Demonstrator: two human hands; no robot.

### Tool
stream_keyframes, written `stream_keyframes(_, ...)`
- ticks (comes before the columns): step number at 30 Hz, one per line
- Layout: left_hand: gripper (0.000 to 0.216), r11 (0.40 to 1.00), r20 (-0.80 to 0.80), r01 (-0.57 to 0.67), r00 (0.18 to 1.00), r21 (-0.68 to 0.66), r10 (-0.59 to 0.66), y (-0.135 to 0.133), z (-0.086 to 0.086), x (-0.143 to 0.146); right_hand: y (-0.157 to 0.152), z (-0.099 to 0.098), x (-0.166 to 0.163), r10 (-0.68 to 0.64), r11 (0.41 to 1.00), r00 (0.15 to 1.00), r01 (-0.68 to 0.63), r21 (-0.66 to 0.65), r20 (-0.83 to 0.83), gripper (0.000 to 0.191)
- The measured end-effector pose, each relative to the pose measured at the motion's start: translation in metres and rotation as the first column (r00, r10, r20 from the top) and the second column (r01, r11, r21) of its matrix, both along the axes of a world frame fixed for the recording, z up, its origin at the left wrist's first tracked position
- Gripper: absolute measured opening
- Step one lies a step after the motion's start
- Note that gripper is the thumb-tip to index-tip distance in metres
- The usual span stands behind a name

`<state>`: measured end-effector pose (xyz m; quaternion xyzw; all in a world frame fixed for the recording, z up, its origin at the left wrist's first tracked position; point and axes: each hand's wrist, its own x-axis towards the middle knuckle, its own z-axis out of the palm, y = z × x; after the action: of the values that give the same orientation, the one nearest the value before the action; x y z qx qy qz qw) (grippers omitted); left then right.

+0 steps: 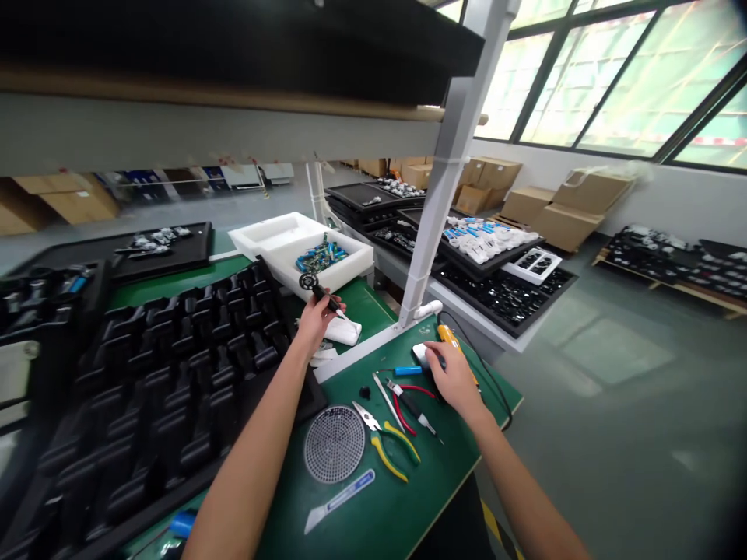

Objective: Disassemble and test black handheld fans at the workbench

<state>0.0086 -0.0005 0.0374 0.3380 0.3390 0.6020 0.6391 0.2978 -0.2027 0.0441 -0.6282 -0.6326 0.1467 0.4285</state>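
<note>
Black disc-headed tool (320, 292) — clamped in the left hand (315, 323), raised past the far edge of the green tabletop (385, 505). Right hand (456, 379) curved over a white object (421, 355) — grip unclear.

Bright daylight enters through the windows (612, 78), with glare on the panes; wide-lens distortion bends the frame edges; shadows stay soft.

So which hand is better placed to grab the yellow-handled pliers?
Probably the right hand: it sits closer to the pliers on the green mat, while the left hand is farther away and holding a small black tool.
</note>
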Motion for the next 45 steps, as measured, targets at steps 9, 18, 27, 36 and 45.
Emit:
stream_keyframes(9,0.033,0.999,0.020,0.015,1.000,0.052,-0.016,0.002,0.001,0.023,0.125,0.006,-0.112,0.205,0.978,0.979,-0.205,-0.028,-0.019,0.028)
stream_keyframes(18,0.034,0.998,0.012,0.002,1.000,0.064,-0.003,-0.001,-0.013,0.012,0.152,-0.018,-0.150,0.271,0.955,0.954,-0.283,-0.088,-0.130,0.038)
stream_keyframes(27,0.033,1.000,0.002,-0.001,1.000,0.025,0.001,-0.007,-0.026,0.008,0.152,-0.025,-0.159,0.282,0.948,0.954,-0.294,-0.122,-0.101,0.043)
stream_keyframes(36,0.031,0.999,0.101,-0.022,0.995,0.045,0.018,-0.012,-0.026,0.010,0.029,-0.006,-0.042,0.011,0.999,0.995,-0.014,0.029,0.096,0.040)
stream_keyframes(45,0.025,0.998,0.085,0.015,0.996,0.058,-0.020,-0.014,-0.029,0.008,-0.077,-0.077,-0.002,-0.238,0.964,0.929,0.190,0.188,0.285,0.031)
